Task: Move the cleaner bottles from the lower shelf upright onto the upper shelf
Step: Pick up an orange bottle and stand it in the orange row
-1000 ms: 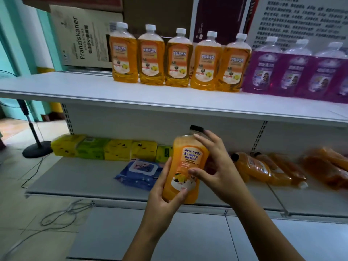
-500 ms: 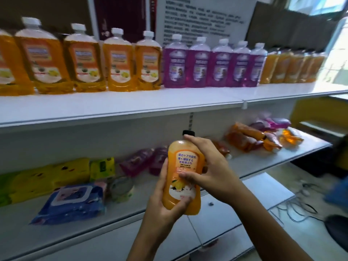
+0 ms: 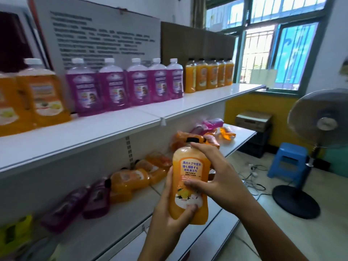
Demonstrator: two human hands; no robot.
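Both hands are on one orange bottle [image 3: 190,182], which I hold upright in front of the shelving, its black cap on top. My left hand [image 3: 169,213] wraps around the bottom from the side, thumb pressed across the front of the label, so the weight sits in my palm; my right hand [image 3: 216,178] pinches higher up, one finger near the cap and the thumb across the label, which I judge keeps it from tipping. Beyond my hands, the lower shelf [image 3: 239,142] carries more orange and purple bottles [image 3: 130,181] lying on their sides, waiting their turn. Above and to the left of my hands, the upper shelf [image 3: 207,99] carries standing rows: purple bottles with white caps [image 3: 139,85] and, farther right, black-capped orange ones [image 3: 209,74] like mine. I judge the bare shelf right of that orange row is where this one belongs.
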